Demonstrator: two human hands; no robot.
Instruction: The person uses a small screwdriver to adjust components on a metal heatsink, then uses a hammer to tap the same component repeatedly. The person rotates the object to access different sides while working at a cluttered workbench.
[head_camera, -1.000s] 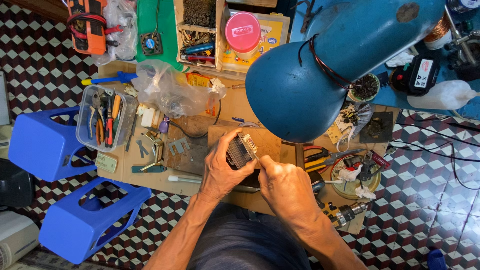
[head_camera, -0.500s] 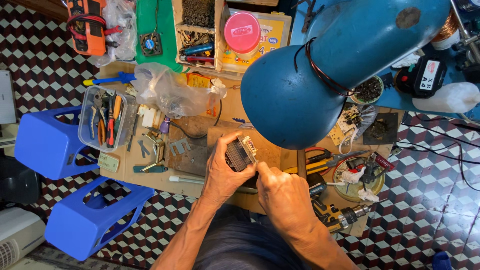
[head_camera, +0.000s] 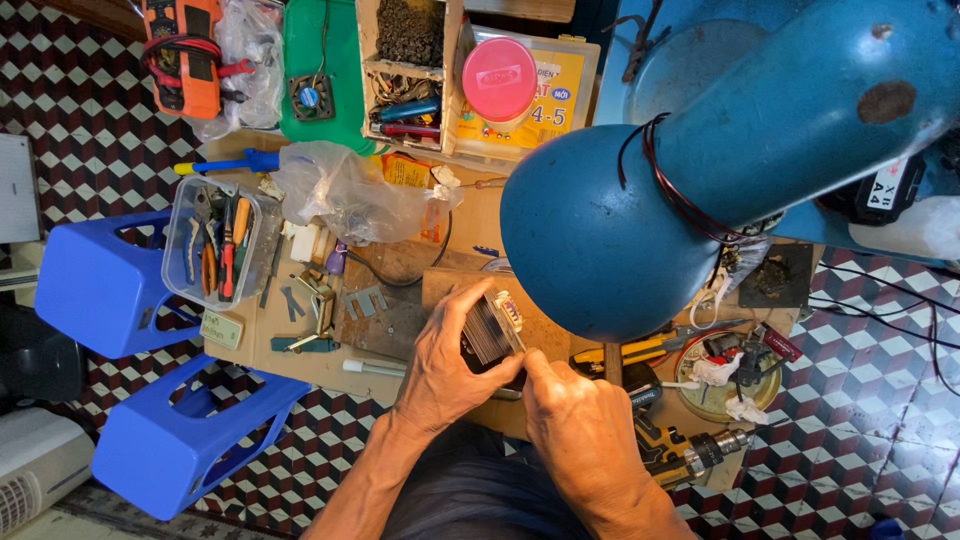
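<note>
Head view: left hand (head_camera: 440, 370) grips finned metal part (head_camera: 490, 330); right hand (head_camera: 580, 430) touching.

Bright, even daylight; soft shadows under the hands. The close blue lamp (head_camera: 640, 220) looms slightly soft, and the edges bow outward.

A small transformer (head_camera: 490, 330) is sitting at the workbench's (head_camera: 300, 350) centre between both hands. A lamp head (head_camera: 610, 240) is hanging at two o'clock, a tool tub (head_camera: 210, 245) lying at nine, a cordless drill (head_camera: 680, 455) resting at four.
</note>
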